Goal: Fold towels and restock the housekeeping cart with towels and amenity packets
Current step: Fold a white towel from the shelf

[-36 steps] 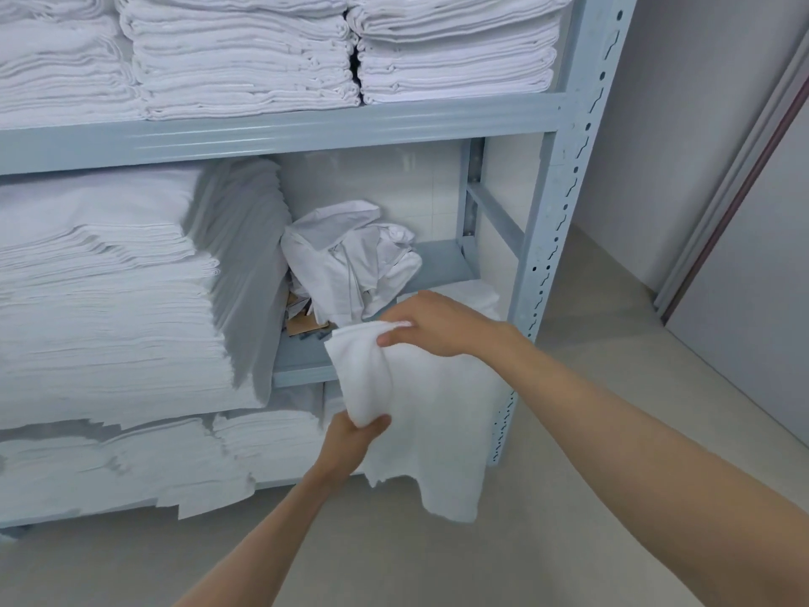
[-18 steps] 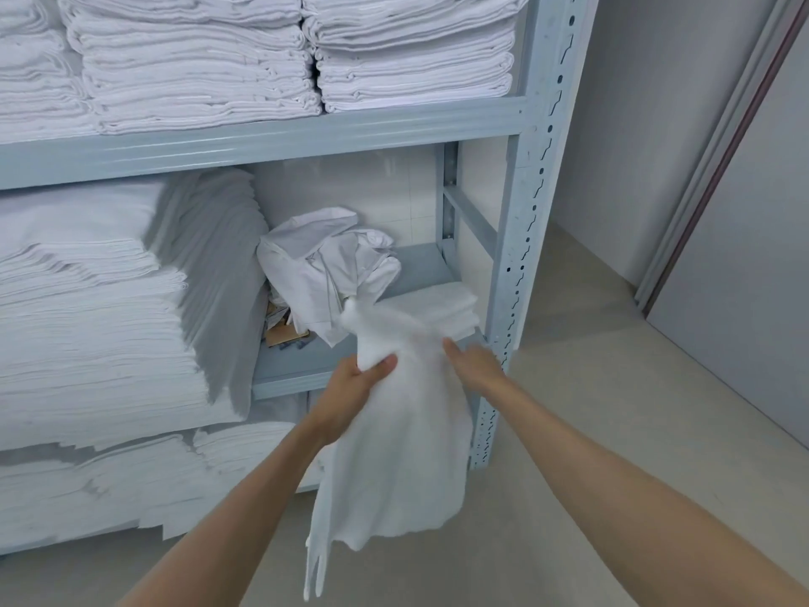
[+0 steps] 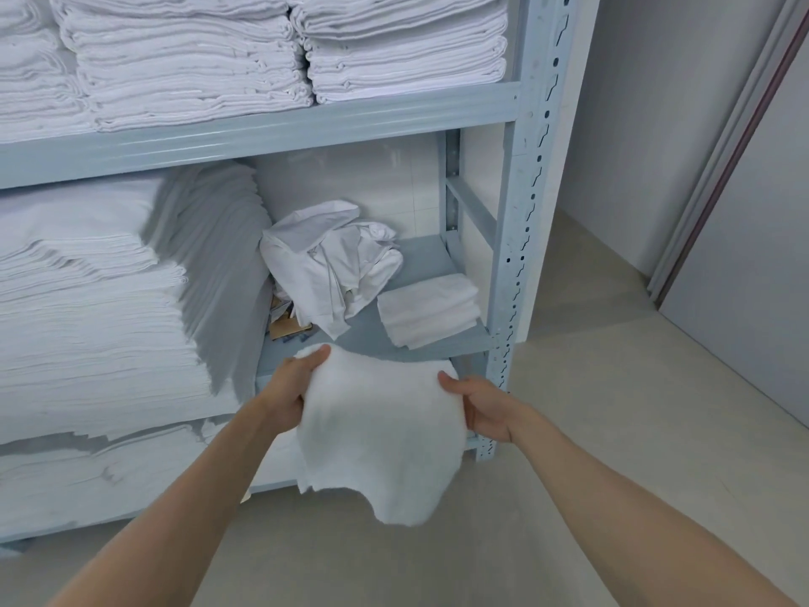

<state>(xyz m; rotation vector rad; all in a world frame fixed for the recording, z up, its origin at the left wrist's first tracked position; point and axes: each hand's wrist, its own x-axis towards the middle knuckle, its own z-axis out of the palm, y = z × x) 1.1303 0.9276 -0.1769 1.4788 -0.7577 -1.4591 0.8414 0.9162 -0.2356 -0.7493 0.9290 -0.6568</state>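
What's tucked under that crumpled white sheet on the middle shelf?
Under the crumpled sheet, at its left edge, brown cardboard-like scraps poke out onto the shelf. Anything deeper beneath is covered.

Grey metal shelving [image 3: 521, 238], beige floor [image 3: 613, 387], pale wall [image 3: 656, 124]

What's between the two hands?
In the head view, a white towel stretches between the left hand and the right hand; each grips one side of it.
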